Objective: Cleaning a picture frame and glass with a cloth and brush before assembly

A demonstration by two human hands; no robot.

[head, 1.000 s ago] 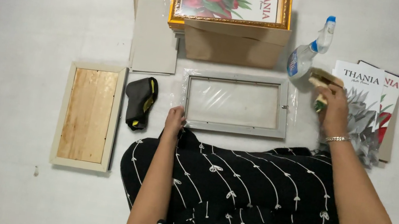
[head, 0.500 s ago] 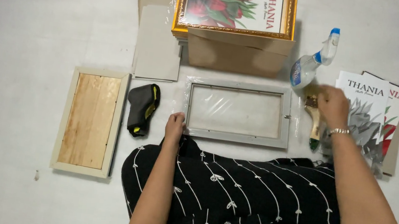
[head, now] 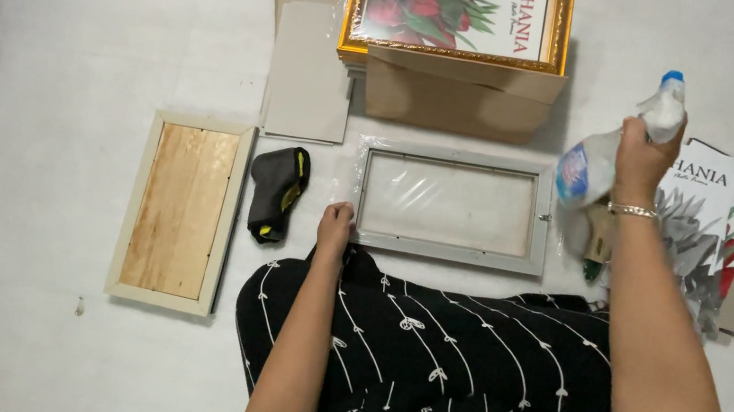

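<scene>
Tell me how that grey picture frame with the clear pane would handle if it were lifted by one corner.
The grey picture frame looks stiff: its straight rails should keep it from sagging. Its glossy, reflective clear pane suggests glass or plastic, so probably fragile and slippery to the touch. It lies flat on the floor with the left hand at its corner; flat and thin, it seems unlikely to roll.

Only 1 camera is at work, worn on the person's head and looking almost straight down at the floor (head: 21, 349) in front of them. It sits close, at seated height: the lap fills the bottom edge, both forearms run up from there, and the gold-framed picture (head: 459, 11) is cut off at the top.
</scene>
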